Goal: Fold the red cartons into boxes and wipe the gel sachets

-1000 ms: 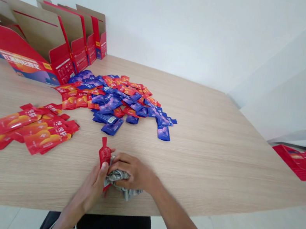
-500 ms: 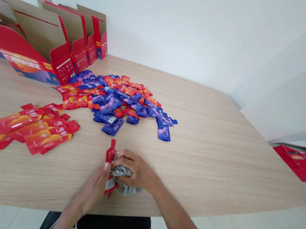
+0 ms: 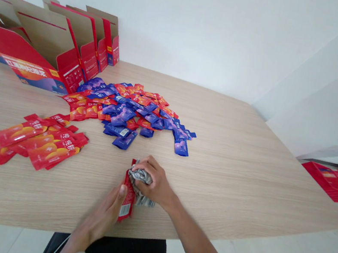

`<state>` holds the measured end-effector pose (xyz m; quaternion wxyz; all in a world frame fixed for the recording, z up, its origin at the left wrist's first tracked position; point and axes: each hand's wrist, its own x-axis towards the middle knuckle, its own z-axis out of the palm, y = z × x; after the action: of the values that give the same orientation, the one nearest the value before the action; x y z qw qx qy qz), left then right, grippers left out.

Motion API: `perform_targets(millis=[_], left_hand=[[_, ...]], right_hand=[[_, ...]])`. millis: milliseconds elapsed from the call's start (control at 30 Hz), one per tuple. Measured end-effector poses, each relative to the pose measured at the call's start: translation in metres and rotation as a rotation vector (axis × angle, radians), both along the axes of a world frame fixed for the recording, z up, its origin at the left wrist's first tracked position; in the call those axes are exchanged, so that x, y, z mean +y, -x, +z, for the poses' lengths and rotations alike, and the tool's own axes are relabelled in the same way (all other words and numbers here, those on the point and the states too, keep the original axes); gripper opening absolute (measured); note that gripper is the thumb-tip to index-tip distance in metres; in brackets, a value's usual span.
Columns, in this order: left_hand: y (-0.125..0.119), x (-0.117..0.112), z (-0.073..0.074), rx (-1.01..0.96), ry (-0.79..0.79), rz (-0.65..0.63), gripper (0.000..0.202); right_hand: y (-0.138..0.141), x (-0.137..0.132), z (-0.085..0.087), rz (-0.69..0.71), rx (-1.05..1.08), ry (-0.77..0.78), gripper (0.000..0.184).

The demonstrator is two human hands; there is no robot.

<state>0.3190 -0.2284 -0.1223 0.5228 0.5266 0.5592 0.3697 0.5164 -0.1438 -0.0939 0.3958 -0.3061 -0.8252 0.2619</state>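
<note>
With my left hand [image 3: 112, 204] I grip a red pouch [image 3: 127, 202] near the six o'clock edge of the table [image 3: 230, 168], while my right hand [image 3: 156, 182] clutches a crumpled grey cloth [image 3: 143, 176] against it. Blue and orange sachets [image 3: 125, 112] heap toward twelve, red-orange pouches [image 3: 50, 149] between nine and ten, open boxes [image 3: 41, 32] toward eleven.
</note>
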Motion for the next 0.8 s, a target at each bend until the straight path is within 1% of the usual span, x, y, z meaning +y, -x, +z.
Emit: perform_targets(millis=[100,167,200,233,300,333,400,467,600,700,800], left_hand=[[0.002,0.007,0.007,0.047,0.046,0.087,0.074],[0.006,0.011,0.011,0.109,0.014,0.137,0.076],[0.01,0.013,0.013,0.145,-0.028,0.125,0.078],[0.014,0.014,0.015,0.186,-0.083,0.084,0.078],[0.023,0.016,0.018,0.293,-0.214,-0.04,0.076],[0.029,0.017,0.019,0.363,-0.277,-0.104,0.074],[0.043,0.019,0.019,0.534,-0.392,-0.183,0.07],[0.058,0.022,0.016,0.708,-0.492,-0.212,0.068],[0.089,0.026,0.003,0.963,-0.675,-0.198,0.065],[0.112,0.029,-0.008,1.067,-0.771,-0.182,0.068],[0.134,0.034,-0.014,1.085,-0.76,-0.237,0.069]], right_hand=[[0.0,0.0,-0.003,0.273,-0.126,-0.02,0.027],[0.0,0.0,-0.004,0.357,-0.18,-0.035,0.027],[0.0,0.001,-0.005,0.362,-0.195,-0.039,0.027],[0.0,0.001,-0.005,0.356,-0.202,-0.04,0.027],[-0.002,0.002,-0.004,0.332,-0.194,-0.038,0.027],[-0.003,0.002,-0.003,0.319,-0.183,-0.038,0.027],[-0.006,0.003,-0.002,0.296,-0.151,-0.04,0.025],[-0.008,0.003,0.0,0.286,-0.101,-0.042,0.024],[-0.01,0.003,0.004,0.288,0.002,-0.051,0.023],[-0.009,0.003,0.006,0.293,0.034,-0.067,0.024],[-0.009,0.003,0.006,0.289,0.038,-0.072,0.024]])
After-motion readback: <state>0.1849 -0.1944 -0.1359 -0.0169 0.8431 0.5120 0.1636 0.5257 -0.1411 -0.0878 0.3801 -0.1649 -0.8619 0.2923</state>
